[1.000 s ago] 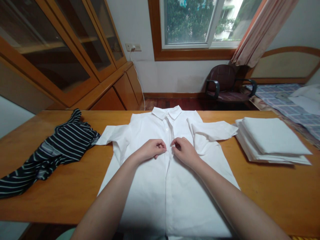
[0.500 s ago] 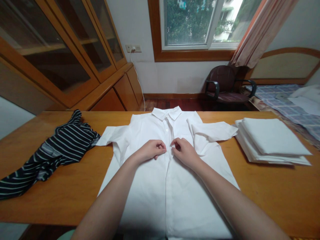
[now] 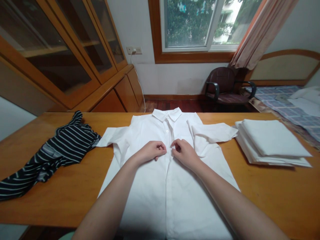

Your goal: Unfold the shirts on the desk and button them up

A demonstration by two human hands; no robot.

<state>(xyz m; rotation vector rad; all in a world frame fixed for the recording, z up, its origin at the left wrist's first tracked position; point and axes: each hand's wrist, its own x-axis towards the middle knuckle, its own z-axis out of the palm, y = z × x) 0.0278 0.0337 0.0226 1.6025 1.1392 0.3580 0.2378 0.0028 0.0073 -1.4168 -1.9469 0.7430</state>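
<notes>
A white short-sleeved shirt (image 3: 147, 190) lies face up on the wooden table, its collar (image 3: 167, 114) at the far edge and its sleeves spread to both sides. My left hand (image 3: 153, 150) is closed, thumb and fingers pinched at one edge of the front placket. Across from it, my right hand (image 3: 182, 150) pinches the other edge of the placket at the same height. A small button (image 3: 167, 131) shows on the placket above my hands. Whatever sits right between my fingertips is too small to make out.
A crumpled black-and-white striped garment (image 3: 67, 143) lies at the left, touching the shirt's sleeve. To the right is a stack of folded white cloth (image 3: 275, 138), beside the other sleeve. Beyond the wooden table (image 3: 282, 190) stand an armchair (image 3: 222, 85) and a glass-door cabinet (image 3: 75, 43).
Both hands stay pinched at the placket with hardly any movement. The whole view has shifted very slightly.
</notes>
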